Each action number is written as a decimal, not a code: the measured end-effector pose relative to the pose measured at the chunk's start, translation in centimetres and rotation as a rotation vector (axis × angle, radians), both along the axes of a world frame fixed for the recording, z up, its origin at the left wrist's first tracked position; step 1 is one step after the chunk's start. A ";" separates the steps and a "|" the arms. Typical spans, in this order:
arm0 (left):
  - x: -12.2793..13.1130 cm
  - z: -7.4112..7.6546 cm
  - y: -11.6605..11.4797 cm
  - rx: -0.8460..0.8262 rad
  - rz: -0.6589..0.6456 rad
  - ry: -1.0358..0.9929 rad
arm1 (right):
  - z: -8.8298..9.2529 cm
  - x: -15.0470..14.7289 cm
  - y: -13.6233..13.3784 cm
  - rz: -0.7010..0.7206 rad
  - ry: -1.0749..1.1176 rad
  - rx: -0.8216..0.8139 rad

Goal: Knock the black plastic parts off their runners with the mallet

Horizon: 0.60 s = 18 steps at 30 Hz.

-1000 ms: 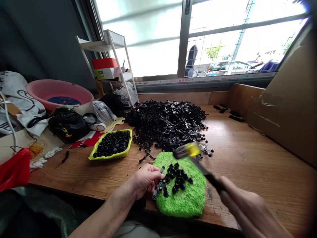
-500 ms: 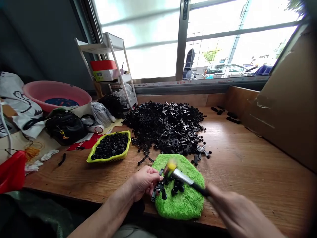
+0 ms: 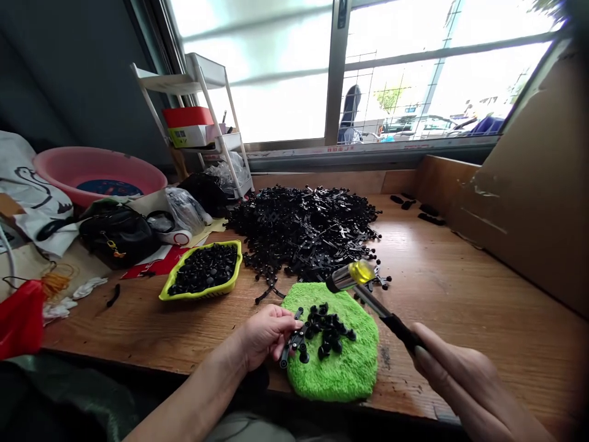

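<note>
My right hand (image 3: 453, 371) is closed round the black handle of a hammer (image 3: 375, 301). Its head, with one clear yellow face and one dark face, is raised above a green fluffy cloth pad (image 3: 338, 377). Between the fingertips of my left hand (image 3: 269, 334) is a black jointed plastic bracket (image 3: 294, 345), held at the pad's left edge. Several small black mushroom-shaped caps (image 3: 332, 334) lie loose on the pad, right of the bracket. Part of the bracket is hidden by my fingers.
Behind the pad rises a large heap of black brackets (image 3: 304, 230). A yellow basket (image 3: 237, 270) of black caps stands to the left. Farther left are a black bag (image 3: 117, 236) and a pink basin (image 3: 55, 161). A cardboard sheet (image 3: 534, 209) borders the right side.
The hammer has lifted from close beside the bracket, up and to the right, uncovering the caps. My left hand stays almost in place with the bracket.
</note>
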<state>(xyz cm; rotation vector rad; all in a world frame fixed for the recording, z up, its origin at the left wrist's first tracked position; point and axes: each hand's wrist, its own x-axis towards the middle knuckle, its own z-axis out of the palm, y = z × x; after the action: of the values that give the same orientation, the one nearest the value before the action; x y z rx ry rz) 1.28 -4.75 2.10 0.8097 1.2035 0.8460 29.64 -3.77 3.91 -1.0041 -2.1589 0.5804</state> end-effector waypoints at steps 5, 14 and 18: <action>-0.3 -0.2 -0.3 0.041 0.039 -0.078 | -1.6 0.3 -0.4 0.019 0.059 -0.158; -0.2 -0.5 -0.1 0.047 -0.020 -0.041 | -3.4 0.4 -0.5 -0.034 -0.049 -0.131; -0.1 -0.5 0.0 0.054 -0.035 -0.012 | -2.3 0.2 -0.8 0.019 -0.071 -0.051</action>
<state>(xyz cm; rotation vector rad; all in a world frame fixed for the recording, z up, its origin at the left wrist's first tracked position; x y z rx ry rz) 1.21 -4.78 1.60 0.8660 1.1566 0.8571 29.87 -4.54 1.57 -1.0475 -2.2283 0.6203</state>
